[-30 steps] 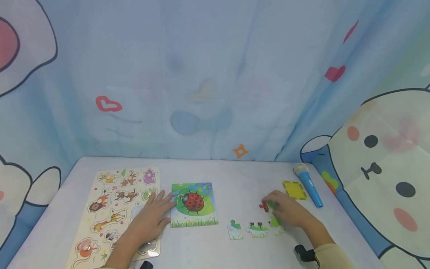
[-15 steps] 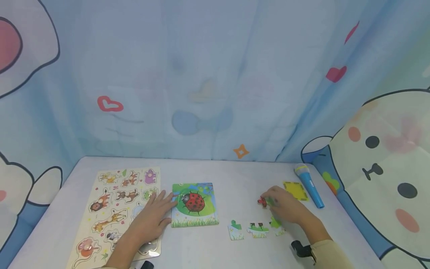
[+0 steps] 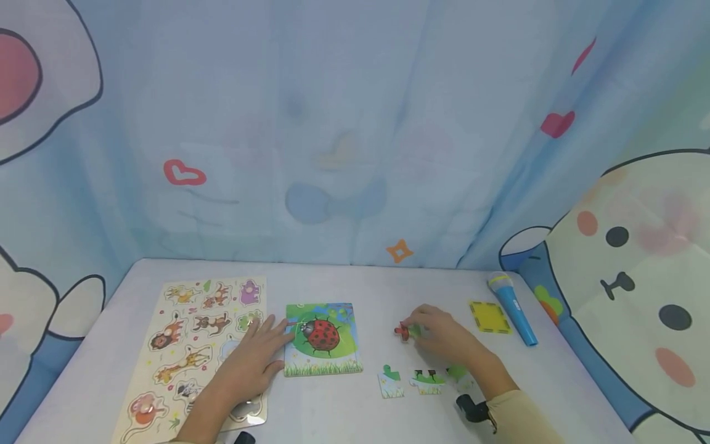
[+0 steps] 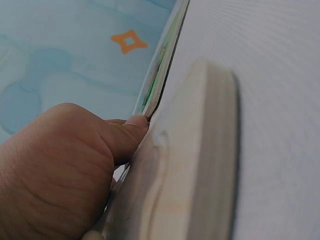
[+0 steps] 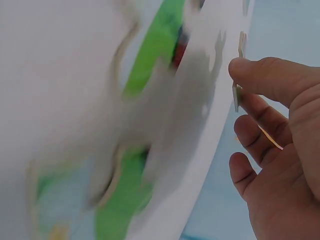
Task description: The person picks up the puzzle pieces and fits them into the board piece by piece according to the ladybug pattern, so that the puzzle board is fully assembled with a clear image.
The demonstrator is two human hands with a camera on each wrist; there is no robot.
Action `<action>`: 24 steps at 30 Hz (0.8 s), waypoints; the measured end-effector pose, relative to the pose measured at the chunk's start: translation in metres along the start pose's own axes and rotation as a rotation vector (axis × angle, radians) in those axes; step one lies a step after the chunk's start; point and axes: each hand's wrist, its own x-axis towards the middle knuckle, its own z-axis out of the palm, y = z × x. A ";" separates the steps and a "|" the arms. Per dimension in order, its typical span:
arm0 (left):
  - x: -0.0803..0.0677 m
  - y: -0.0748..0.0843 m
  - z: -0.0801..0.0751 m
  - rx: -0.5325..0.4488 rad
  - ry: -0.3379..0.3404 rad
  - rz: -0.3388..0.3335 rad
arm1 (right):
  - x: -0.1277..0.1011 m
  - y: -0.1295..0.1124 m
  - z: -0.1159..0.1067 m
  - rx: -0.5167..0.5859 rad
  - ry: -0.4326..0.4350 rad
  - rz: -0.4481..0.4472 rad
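Note:
My left hand lies over the right side of a wooden animal puzzle board, fingers extended. Its fingertips reach the left edge of a ladybug picture board; in the left wrist view the thumb is right at that board's edge. My right hand pinches a red and green puzzle piece between thumb and finger. Seen edge-on in the right wrist view, this piece is held up from the white table. Its other fingers are curled loosely.
Below the right hand lie several loose puzzle pieces, one partly behind the forearm. A yellow square frame and a blue toy microphone lie at the back right. A printed curtain hangs behind the table.
My right hand has moved left with the puzzle piece, away from the yellow square and toward the ladybug board. The left hand stays in place.

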 end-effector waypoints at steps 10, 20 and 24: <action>0.000 0.000 0.000 -0.004 -0.009 -0.007 | 0.025 -0.032 0.008 -0.006 -0.016 -0.148; 0.000 0.000 0.000 -0.001 -0.003 -0.012 | 0.042 -0.055 0.012 -0.005 -0.035 -0.174; 0.000 0.000 -0.001 -0.001 -0.004 -0.011 | 0.049 -0.062 0.017 -0.015 -0.047 -0.204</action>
